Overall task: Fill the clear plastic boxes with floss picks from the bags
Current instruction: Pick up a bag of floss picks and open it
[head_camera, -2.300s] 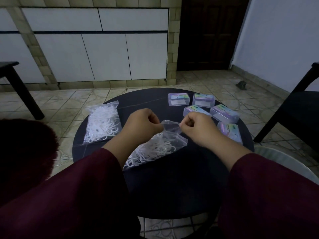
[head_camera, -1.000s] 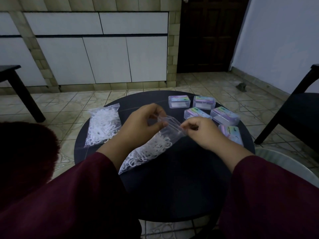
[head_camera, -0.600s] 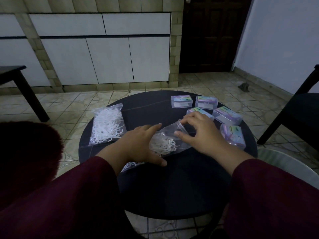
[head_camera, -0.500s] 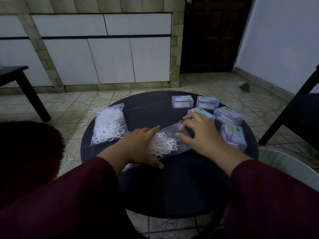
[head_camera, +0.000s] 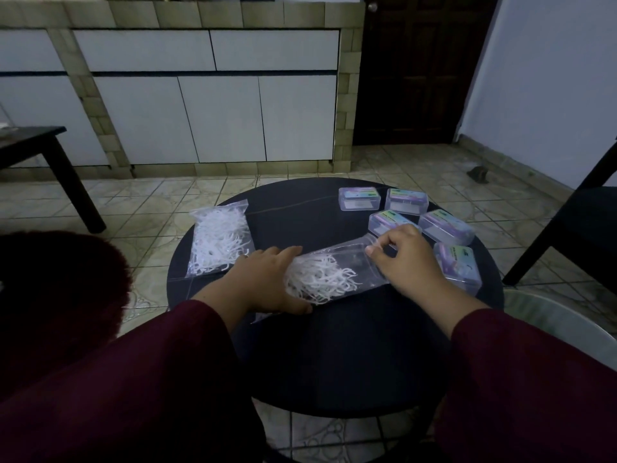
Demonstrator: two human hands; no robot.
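Crinkled clear bag (head_camera: 347, 265), round table (head_camera: 350, 345)

White cabinet doors (head_camera: 220, 118), a dark door (head_camera: 414, 68), a black chair (head_camera: 587, 218), tiled floor (head_camera: 140, 208).

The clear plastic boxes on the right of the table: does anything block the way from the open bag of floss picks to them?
Nothing separate lies between. The clear plastic bag of white floss picks has its mouth toward the five clear plastic boxes; only the right hand, pinching that mouth, is there. All box lids look closed.
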